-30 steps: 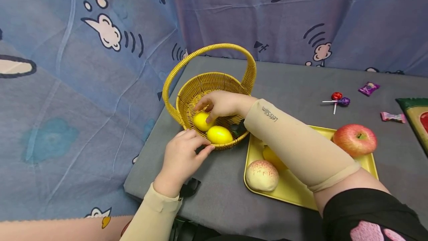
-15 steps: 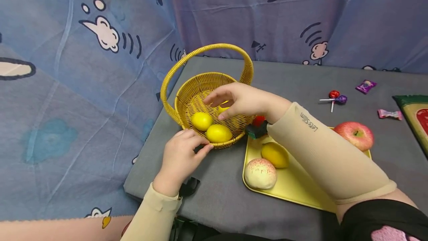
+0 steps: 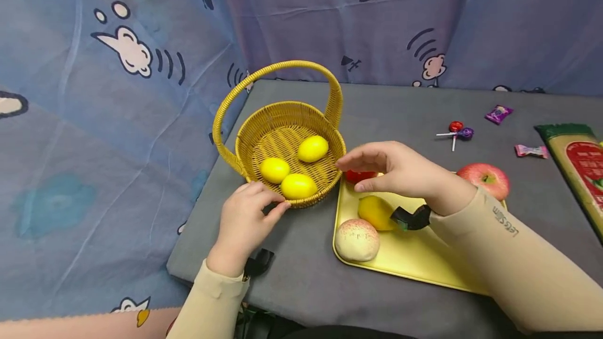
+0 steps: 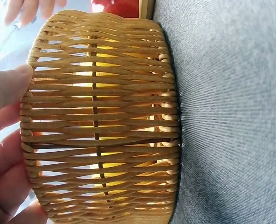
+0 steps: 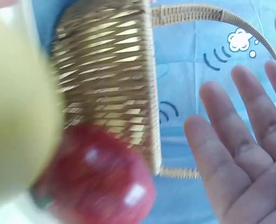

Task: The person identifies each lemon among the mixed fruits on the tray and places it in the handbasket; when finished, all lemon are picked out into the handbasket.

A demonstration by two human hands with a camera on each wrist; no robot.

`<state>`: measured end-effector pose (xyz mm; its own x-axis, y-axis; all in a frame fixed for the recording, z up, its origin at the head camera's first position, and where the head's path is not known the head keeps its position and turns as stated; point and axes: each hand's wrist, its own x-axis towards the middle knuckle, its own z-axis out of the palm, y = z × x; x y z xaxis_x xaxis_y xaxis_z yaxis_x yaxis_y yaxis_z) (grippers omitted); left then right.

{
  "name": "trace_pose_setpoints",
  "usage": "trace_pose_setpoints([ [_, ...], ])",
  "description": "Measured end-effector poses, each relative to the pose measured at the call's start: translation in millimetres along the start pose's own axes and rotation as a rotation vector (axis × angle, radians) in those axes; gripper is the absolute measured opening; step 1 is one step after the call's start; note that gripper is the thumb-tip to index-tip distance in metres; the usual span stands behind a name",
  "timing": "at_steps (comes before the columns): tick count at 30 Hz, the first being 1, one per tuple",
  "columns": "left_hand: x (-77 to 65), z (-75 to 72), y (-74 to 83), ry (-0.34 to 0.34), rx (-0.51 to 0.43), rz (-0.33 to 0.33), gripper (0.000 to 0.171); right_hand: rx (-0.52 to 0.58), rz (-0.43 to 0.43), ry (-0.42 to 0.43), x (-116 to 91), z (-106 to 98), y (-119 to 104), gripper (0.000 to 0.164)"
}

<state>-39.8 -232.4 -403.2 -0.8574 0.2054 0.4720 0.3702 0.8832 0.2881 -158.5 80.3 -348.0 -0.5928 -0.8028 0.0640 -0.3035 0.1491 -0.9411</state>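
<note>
My left hand (image 3: pixel 247 221) holds the near rim of a yellow wicker basket (image 3: pixel 282 111), thumb and fingertips at the edge. Inside the basket lie three lemons: one at the left (image 3: pixel 275 170), one in front (image 3: pixel 299 186) and one at the right (image 3: pixel 313 148). To the right of the basket, my right hand (image 3: pixel 400 174) hovers with relaxed fingers, holding nothing. Beneath it is a glossy red round fruit (image 3: pixel 360 176), partly hidden by the hand and larger in the right wrist view. A lemon (image 3: pixel 375 212) and a peach (image 3: pixel 357 239) sit nearby on a yellow tray (image 3: pixel 424 260).
A red apple (image 3: pixel 485 179) sits at the tray's far right, partly behind the right arm. Beyond are crossed lollipops (image 3: pixel 456 131), a purple candy (image 3: pixel 498 114), a pink candy (image 3: pixel 531 151) and a green-topped bag (image 3: pixel 574 166). Patterned cloth (image 3: pixel 292 20) hangs behind the grey table (image 3: pixel 301 266).
My right hand has let go of a lemon in the basket, lifted out and moved right over the tray. The left hand stays on the rim. The view has turned slightly right.
</note>
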Motion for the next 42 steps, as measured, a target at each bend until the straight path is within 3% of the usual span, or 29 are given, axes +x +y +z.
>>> trace_pose_setpoints([
  [5, -0.5, -0.1, -0.2, 0.0, 0.007, -0.004, 0.015, -0.077, -0.02, 0.063, -29.8, 5.3, 12.5, 0.042],
  [13, 0.5, -0.1, 0.5, 0.002, 0.016, 0.002, 0.015, -0.134, 0.073, 0.117, -58.7, 17.3, 34.5, 0.046],
  [25, 2.6, -1.0, 3.1, 0.007, 0.031, 0.003, 0.013, -0.136, 0.118, 0.119, -65.1, 28.7, 56.4, 0.052],
  [42, 1.8, 0.1, 1.9, 0.005, 0.032, -0.005, 0.014, -0.209, 0.169, 0.099, -65.1, 31.3, 60.7, 0.052],
])
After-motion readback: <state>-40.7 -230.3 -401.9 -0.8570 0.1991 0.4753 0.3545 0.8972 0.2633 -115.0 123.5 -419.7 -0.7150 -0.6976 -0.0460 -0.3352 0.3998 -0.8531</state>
